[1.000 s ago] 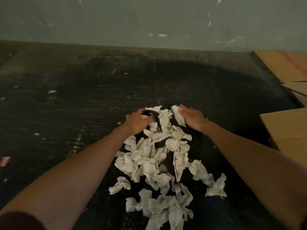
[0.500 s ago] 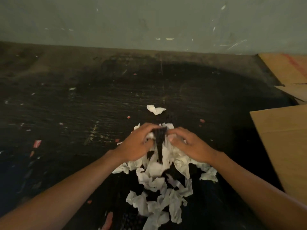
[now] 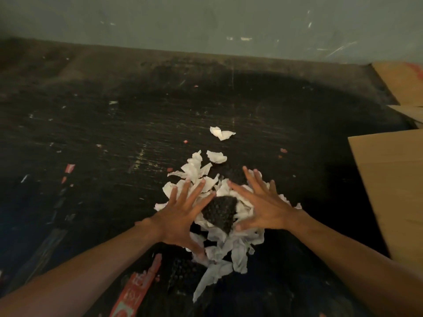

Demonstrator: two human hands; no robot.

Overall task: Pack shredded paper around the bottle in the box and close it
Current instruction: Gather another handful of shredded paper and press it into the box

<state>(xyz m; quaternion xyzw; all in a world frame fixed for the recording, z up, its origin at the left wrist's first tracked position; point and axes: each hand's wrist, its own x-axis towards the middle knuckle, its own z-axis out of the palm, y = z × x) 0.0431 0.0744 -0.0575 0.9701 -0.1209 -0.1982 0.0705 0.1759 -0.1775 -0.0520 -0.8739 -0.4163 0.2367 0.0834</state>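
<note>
A heap of white shredded paper (image 3: 229,243) lies on the dark table (image 3: 114,145). My left hand (image 3: 180,216) rests flat on the heap's left side, fingers spread. My right hand (image 3: 263,207) lies flat on its right side, fingers spread too. Between the hands a dark, bumpy scrap (image 3: 220,211) sits on top of the paper. Two loose paper pieces (image 3: 220,133) lie farther back, apart from the heap. A brown cardboard box flap (image 3: 393,191) shows at the right edge. No bottle is in view.
More cardboard (image 3: 402,83) lies at the back right corner. A red printed strip (image 3: 137,289) lies near the front edge under my left forearm. Small red and white scraps dot the table's left side. A grey wall (image 3: 206,21) bounds the table at the back.
Both hands pulled the spread-out paper toward me into a tighter heap, then flattened with fingers spread on it. A few pieces stayed behind farther back.
</note>
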